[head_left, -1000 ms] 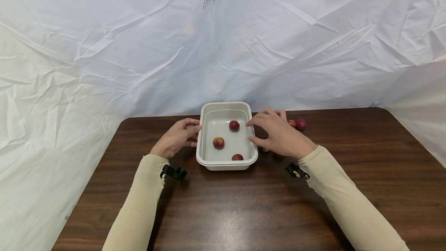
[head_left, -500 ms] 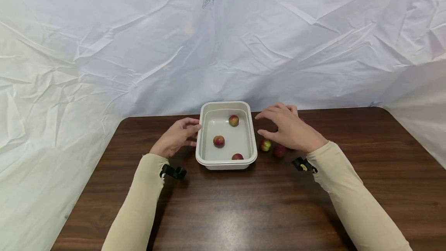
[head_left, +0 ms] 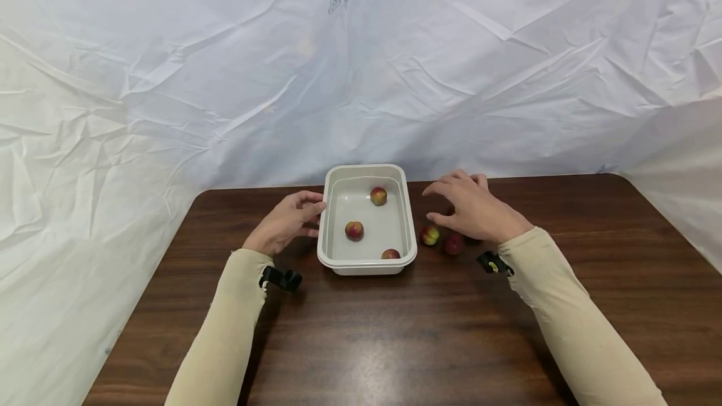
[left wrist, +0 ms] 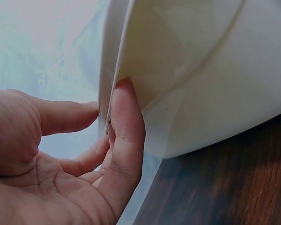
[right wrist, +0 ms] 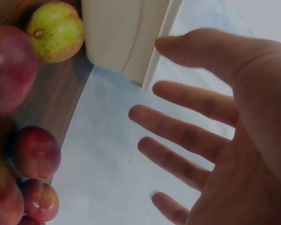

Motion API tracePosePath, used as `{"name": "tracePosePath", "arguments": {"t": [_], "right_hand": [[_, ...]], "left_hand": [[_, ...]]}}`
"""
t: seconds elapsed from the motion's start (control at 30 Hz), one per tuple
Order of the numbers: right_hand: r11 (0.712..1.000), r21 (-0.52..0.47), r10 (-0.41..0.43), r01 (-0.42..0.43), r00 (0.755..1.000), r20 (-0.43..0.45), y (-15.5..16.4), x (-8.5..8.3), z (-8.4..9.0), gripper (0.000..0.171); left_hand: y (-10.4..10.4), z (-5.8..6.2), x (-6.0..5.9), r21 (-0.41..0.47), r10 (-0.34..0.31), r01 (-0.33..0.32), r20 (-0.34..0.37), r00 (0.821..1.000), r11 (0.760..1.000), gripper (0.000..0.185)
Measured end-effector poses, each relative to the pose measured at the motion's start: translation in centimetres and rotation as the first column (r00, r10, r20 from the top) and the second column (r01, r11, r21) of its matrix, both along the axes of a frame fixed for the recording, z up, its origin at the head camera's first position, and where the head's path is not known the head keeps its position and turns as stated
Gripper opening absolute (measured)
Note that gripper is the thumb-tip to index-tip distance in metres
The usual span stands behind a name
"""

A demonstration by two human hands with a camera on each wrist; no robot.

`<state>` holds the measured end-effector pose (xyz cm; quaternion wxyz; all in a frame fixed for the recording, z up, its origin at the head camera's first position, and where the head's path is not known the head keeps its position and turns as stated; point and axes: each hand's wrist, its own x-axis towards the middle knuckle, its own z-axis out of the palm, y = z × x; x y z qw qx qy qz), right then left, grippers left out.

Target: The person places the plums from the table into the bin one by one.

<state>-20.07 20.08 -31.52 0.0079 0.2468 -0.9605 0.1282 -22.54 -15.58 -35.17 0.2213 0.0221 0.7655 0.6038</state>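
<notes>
A white plastic tub [head_left: 366, 264] stands on the table with three red-and-yellow plums in it: one at the back [head_left: 378, 195], another left of centre [head_left: 354, 230], and a third partly hidden by the front rim [head_left: 391, 254]. My left hand [head_left: 287, 221] pinches the tub's left rim; the left wrist view shows its thumb and index finger on either side of the edge. Right of the tub, my right hand [head_left: 474, 208] hovers with fingers spread, holding nothing. Beneath and beside it lie a yellow-green plum [right wrist: 56, 32], a red plum [right wrist: 9, 70] and several more.
The dark wooden table [head_left: 361, 337] extends in front of the tub and to both sides. A wrinkled white sheet [head_left: 451, 80] hangs right behind the table's back edge. Black straps with small devices [head_left: 280, 278] sit on the wrists.
My right hand has drawn back to the right from over the tub's rim, uncovering plums on the table. Inside the tub, the back plum has rolled backward and the front one has shifted right.
</notes>
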Motion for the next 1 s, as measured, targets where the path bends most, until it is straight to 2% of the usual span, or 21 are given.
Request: {"name": "tracePosePath", "arguments": {"t": [0.2,0.53,0.83,1.0], "right_hand": [[1.000,0.024,0.005,-0.007,0.998,0.062,0.3,-0.3,-0.6,0.043],[0.997,0.068,0.025,-0.033,0.993,0.111,0.2,-0.5,-1.5,0.045],[0.997,0.046,0.048,-0.056,0.985,0.168,-0.2,-0.6,-2.2,0.046],[0.995,0.075,0.057,-0.071,0.982,0.178,-0.3,-0.9,-2.7,0.043]], "left_hand": [[-0.1,-0.1,0.0,0.000,-0.004,0.004,-0.004,1.000,1.000,0.042],[-0.1,0.0,0.1,0.001,-0.010,0.010,-0.012,1.000,1.000,0.043],[-0.1,-0.1,0.0,0.000,-0.008,0.008,-0.010,1.000,1.000,0.043],[-0.1,-0.1,0.0,-0.001,-0.005,0.005,-0.010,1.000,1.000,0.043]]}}
